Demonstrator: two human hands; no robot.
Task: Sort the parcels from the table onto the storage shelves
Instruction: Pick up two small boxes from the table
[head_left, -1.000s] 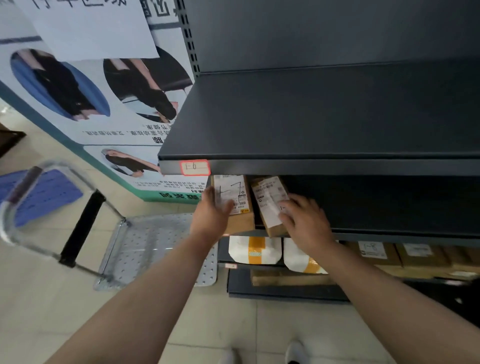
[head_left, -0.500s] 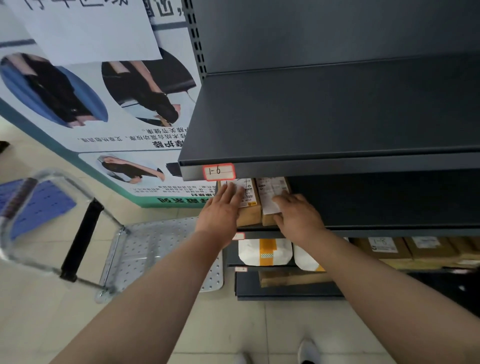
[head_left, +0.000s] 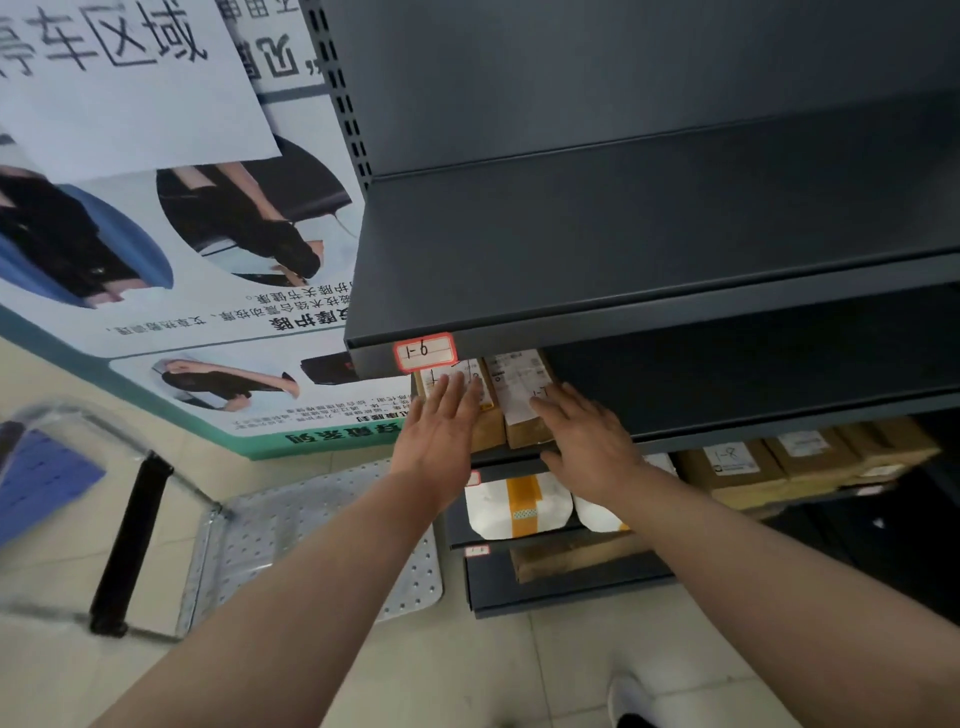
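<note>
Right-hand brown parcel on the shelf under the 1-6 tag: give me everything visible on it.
The right-hand brown parcel is a small box that looks like cardboard, standing beside a second brown parcel at the left end of the dark metal shelf. A white printed shipping label covers much of its facing side; the print is too small to read. Its top is hidden behind the upper shelf's front lip. The right hand lies flat against it, fingers spread, not gripping.

Two parcels (head_left: 511, 410) side by side on shelf (head_left: 727, 431), cart (head_left: 311, 540) left.
</note>
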